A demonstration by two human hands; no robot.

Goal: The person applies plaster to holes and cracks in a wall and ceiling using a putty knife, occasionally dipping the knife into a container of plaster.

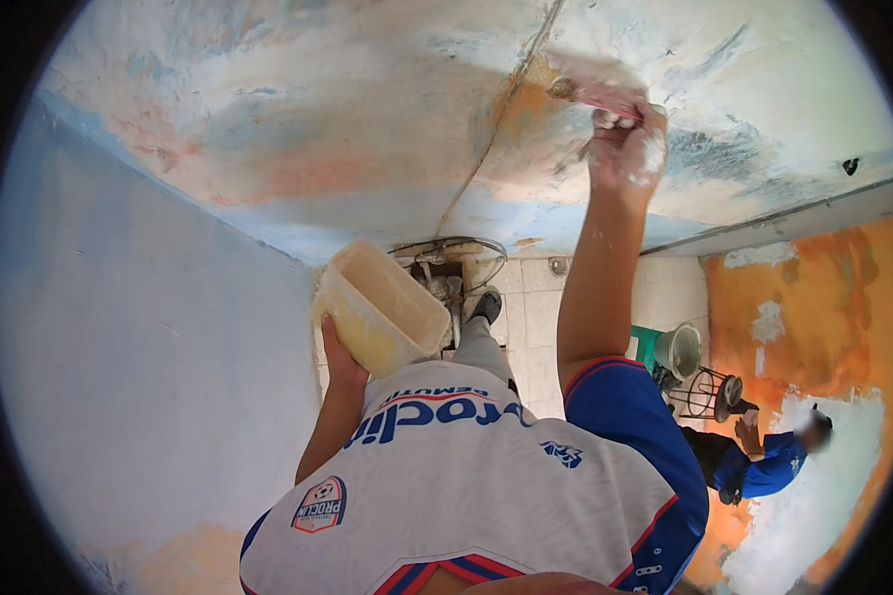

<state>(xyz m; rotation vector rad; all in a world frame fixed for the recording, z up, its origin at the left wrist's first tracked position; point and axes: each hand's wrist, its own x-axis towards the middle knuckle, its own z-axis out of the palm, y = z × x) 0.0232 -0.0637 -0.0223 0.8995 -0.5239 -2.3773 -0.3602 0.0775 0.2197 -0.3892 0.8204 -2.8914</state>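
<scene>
My left hand (340, 352) grips the side of a rectangular cream plastic tub (362, 332), tilted in front of my belly. Yellowish smears coat the tub's outer side. My raised right hand (630, 144), streaked with white paste, is closed round a reddish putty scraper (610, 97). Motion smears the scraper, and its far end is at the patchy painted wall (318, 119), beside a thin cable (491, 134) running along that wall. An orange-brown patch (528, 107) shows next to the scraper.
A bluish wall (149, 327) stands close on my left. Hoses (466, 241) and a dark box lie at the wall's foot. On the right are a grey bucket (679, 350), a black metal stand (704, 394) and a person in blue (776, 466) near an orange wall (794, 317).
</scene>
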